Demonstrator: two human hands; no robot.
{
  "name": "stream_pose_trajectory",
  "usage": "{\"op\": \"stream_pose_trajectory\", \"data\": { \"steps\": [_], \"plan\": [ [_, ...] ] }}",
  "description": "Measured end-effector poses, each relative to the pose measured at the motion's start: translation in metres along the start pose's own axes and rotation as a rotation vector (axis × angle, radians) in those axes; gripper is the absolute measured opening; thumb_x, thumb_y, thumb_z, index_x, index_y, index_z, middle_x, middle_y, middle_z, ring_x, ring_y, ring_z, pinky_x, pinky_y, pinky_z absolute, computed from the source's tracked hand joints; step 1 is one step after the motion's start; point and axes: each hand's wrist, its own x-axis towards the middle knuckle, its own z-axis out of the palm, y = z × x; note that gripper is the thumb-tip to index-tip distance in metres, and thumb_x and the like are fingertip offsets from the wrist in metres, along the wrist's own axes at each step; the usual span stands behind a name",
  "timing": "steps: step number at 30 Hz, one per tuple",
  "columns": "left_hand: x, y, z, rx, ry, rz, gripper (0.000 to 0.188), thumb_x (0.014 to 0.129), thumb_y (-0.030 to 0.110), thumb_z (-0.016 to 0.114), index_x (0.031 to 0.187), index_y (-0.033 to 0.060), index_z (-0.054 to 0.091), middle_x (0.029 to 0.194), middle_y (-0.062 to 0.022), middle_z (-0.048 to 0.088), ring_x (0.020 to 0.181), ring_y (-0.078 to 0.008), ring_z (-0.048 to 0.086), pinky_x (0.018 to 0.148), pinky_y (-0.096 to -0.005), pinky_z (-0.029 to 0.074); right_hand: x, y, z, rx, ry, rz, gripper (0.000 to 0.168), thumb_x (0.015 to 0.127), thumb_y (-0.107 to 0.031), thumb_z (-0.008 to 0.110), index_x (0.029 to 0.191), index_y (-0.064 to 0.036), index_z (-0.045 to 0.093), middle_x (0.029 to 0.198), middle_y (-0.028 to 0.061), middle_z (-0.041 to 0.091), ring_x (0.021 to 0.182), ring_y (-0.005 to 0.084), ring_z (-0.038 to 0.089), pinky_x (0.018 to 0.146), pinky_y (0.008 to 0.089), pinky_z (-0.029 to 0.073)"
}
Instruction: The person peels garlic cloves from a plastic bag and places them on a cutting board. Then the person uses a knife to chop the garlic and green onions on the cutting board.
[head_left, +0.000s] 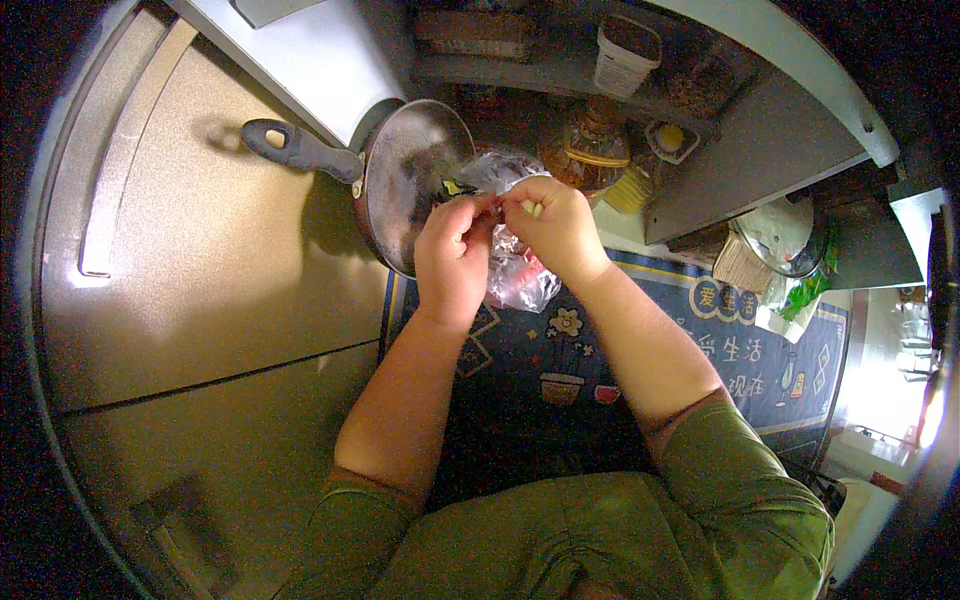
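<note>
My left hand (456, 255) and my right hand (556, 229) meet near the middle of the view, fingertips pinched together on a clear plastic bag (525, 289). The crumpled bag shows above and below the fingers, with something reddish in its lower part. Exactly what the fingertips pinch is partly hidden. Just left of my hands, a frying pan (409, 187) with a dark handle stands steeply tilted, and a small yellow-green piece shows between its rim and my fingers.
Open shelves ahead hold a plastic tub (627, 56), a large jar (592, 146) and other containers. A glass lid (784, 232) and green leaves (806, 296) are at the right. A pale cabinet or appliance door (217, 262) stands at the left. A printed dark mat (675, 330) lies below.
</note>
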Motion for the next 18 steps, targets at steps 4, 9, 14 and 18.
{"op": "stream_pose_trajectory", "data": {
  "steps": [4,9,14,18],
  "plan": [
    [0.001,-0.006,0.0,-0.425,-0.042,-0.331,0.016,0.083,-0.001,0.058,0.098,0.0013,0.063,0.094,-0.0075,0.065,0.083,-0.0159,0.063,0.071,-0.0283,0.051,0.001,0.001,-0.002,-0.006,0.051,0.031,0.015,0.079,-0.012,0.06,0.087,0.0,0.066,0.076,0.0081,0.065,0.069,0.0126,0.06,0.063,0.0259,0.048],
    [0.002,-0.016,0.0,-0.866,0.021,-0.529,0.023,0.087,0.004,0.054,0.109,0.0057,0.06,0.1,-0.0048,0.062,0.089,-0.0136,0.061,0.073,-0.027,0.05,0.006,0.008,-0.006,0.129,0.019,0.202,0.015,0.082,-0.012,0.058,0.088,-0.001,0.066,0.076,0.0087,0.065,0.068,0.0135,0.06,0.064,0.0262,0.048],
    [0.001,-0.028,-0.004,-1.022,-0.008,-0.574,0.024,0.088,0.01,0.056,0.112,0.0066,0.059,0.097,-0.0004,0.063,0.087,-0.0095,0.058,0.063,-0.0218,0.04,0.007,0.004,-0.006,-0.068,-0.129,0.21,0.017,0.082,-0.017,0.06,0.087,-0.002,0.066,0.077,0.0115,0.065,0.07,0.0196,0.061,0.065,0.029,0.048],
    [0.004,-0.023,-0.004,-1.084,-0.007,-0.657,0.026,0.087,0.014,0.058,0.112,0.0074,0.058,0.093,0.0013,0.063,0.083,-0.0093,0.058,0.063,-0.0213,0.037,0.003,0.016,0.0,-0.066,-0.141,0.138,0.022,0.079,-0.025,0.063,0.086,-0.004,0.067,0.084,0.0181,0.064,0.077,0.0342,0.062,0.07,0.0384,0.049]
  ]
}}
